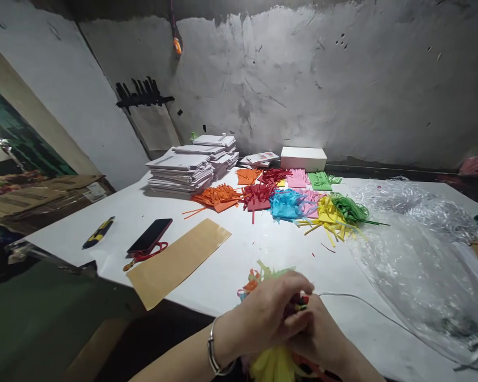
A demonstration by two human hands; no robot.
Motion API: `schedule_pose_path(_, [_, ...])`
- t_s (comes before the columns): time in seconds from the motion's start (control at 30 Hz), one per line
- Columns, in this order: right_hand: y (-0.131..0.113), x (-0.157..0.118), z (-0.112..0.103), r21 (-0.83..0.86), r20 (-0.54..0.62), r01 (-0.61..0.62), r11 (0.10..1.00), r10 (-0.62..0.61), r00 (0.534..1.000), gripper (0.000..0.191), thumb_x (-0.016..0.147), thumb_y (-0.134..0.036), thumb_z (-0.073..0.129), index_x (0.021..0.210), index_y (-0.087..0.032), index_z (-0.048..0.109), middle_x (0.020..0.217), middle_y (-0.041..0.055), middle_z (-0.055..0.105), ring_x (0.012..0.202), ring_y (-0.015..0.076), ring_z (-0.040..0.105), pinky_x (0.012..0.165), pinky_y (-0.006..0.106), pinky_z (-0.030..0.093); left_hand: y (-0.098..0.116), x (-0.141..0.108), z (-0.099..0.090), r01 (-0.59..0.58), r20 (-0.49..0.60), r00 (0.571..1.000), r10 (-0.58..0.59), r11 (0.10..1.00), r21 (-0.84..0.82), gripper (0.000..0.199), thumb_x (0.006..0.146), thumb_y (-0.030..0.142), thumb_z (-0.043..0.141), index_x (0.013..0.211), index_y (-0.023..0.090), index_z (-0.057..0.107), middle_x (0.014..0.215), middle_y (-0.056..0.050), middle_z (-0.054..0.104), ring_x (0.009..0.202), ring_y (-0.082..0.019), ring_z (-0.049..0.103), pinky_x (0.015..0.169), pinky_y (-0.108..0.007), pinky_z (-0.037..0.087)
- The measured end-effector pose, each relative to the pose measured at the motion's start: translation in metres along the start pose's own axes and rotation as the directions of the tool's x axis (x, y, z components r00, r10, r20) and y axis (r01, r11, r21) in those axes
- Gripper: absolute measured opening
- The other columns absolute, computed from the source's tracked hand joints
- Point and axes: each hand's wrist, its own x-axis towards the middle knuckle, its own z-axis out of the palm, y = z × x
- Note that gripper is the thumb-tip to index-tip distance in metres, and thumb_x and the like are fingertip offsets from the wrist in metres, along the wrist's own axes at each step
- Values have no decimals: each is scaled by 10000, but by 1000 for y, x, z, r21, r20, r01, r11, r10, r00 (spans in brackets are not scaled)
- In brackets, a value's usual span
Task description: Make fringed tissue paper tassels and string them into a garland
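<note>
At the near table edge, both my hands meet around a bundle of coloured paper strips (274, 365). Yellow ends hang below; green, orange and blue ends stick out above. My left hand (263, 313), with a silver bangle at its wrist, is closed around the middle of the bundle. Pressed against it, my right hand (322, 331) is closed on the bundle too, its fingers partly hidden. Small red and green folds show between the fingers. A thin silvery string (354, 297) runs from beside my right hand across the table to the right.
Farther back lie piles of cut strips: orange (219, 196), red (257, 196), blue (286, 204), yellow (332, 220) and green (350, 207). White stacks (181, 172), a phone (150, 236), a cutter knife (99, 232) and brown card (179, 262) are leftward. A plastic bag (418, 281) lies right.
</note>
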Motion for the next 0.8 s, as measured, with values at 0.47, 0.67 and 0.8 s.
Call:
schedule_pose_path(0.47, [22,-15,7,116,-221,-119,986,142,965,287,835,-480,712,856,-195,690,831,34,720,754,212,661,683,280,528,-33,-34,19,435,214,894,-393,875,-211,1101,815,267,750,1607,257,-15,1206,-89,693,1066,-281,662,1000,-419,491])
schedule_pose_path(0.67, [29,-17,12,-142,-231,-58,988,24,973,268,869,-453,674,781,-201,677,737,17,669,679,188,597,627,273,466,-25,-17,-20,354,200,922,-331,931,-91,1090,649,411,905,1559,283,319,1609,-159,334,1472,-376,300,1205,-534,230])
schedule_pose_path(0.8, [29,-20,19,154,-269,-116,981,154,951,257,830,-455,726,842,-199,703,773,31,697,752,230,676,686,305,551,-37,-19,27,371,203,927,-315,697,-614,1298,516,446,968,1578,301,236,1461,-202,519,1343,-384,497,1127,-536,363])
